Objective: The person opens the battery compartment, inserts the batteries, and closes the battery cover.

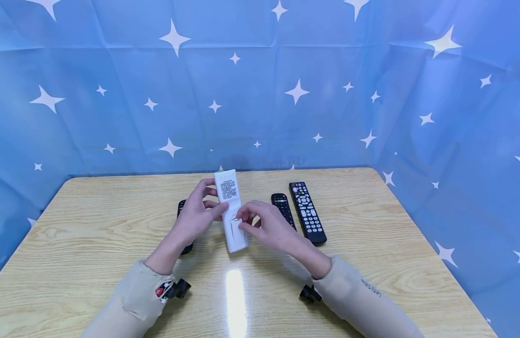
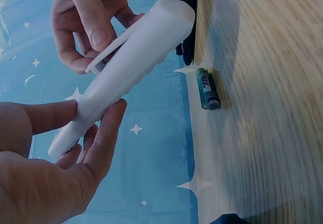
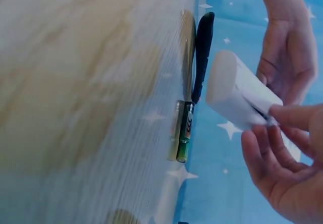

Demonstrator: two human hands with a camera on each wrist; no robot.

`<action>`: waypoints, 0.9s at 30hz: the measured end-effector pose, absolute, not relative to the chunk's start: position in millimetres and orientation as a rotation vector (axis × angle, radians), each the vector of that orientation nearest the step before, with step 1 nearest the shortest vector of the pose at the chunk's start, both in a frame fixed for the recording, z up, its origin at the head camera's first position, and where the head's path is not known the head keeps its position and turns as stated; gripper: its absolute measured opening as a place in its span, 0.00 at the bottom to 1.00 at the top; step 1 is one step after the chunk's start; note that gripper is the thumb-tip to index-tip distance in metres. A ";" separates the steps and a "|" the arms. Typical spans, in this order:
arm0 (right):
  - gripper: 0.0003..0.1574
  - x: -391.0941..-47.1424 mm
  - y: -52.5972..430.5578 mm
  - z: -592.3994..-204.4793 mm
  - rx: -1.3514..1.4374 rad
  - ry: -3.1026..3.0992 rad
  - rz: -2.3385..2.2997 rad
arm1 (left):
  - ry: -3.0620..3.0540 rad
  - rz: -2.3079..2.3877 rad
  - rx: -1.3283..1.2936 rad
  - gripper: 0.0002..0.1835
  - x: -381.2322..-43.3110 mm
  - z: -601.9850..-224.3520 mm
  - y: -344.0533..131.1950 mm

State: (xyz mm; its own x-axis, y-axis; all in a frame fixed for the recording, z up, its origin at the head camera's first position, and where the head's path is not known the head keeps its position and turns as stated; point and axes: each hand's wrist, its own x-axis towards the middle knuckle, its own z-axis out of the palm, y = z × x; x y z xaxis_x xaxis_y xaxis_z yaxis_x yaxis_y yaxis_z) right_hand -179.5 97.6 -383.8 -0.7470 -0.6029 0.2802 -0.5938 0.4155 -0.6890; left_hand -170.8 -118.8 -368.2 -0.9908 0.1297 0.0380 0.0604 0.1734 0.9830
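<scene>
A white remote control [image 1: 227, 195] is held above the table with its labelled back toward the head camera. My left hand [image 1: 195, 211] grips its upper part, thumb on the back and fingers around the far side. At the lower half, my right hand [image 1: 268, 223] pinches the edge of the battery cover [image 2: 121, 38] between thumb and fingers. In the left wrist view, that cover stands tilted away from the remote's body with a gap under it. What lies inside the compartment cannot be made out. A green battery [image 2: 207, 89] lies on the table below.
To the right of the hands lie a small black remote [image 1: 281, 206], partly hidden by my right hand, and a longer black remote [image 1: 308, 213]. Another black remote [image 1: 187, 249] shows behind my left wrist. A starry blue curtain [image 1: 243, 94] hangs behind the wooden table [image 1: 116, 211].
</scene>
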 end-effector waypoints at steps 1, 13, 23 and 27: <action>0.10 -179.3 97.2 -383.9 -1.110 2.636 -1.277 | 2.365 1.976 0.191 0.31 -170.8 -368.0 -118.8; 0.26 -177.9 97.5 -383.0 -0.861 2.582 -1.367 | 2.359 1.983 0.202 0.31 -171.4 -368.4 -119.0; 0.33 -180.7 99.4 -383.6 -0.720 2.462 -1.416 | 2.333 2.007 0.203 0.31 -171.3 -367.2 -117.4; 0.32 -180.7 99.9 -383.3 -0.694 2.430 -1.439 | 2.320 2.012 0.212 0.31 -171.2 -367.0 -116.8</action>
State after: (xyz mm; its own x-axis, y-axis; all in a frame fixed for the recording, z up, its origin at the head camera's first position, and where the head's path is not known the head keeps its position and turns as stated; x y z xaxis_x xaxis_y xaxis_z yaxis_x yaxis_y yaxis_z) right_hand -180.7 99.9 -383.3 -0.8607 -0.5075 0.0397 -0.2789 0.4048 -0.8708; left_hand -171.2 -116.8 -367.0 -0.9885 0.1449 0.0422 0.0623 0.1367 0.9886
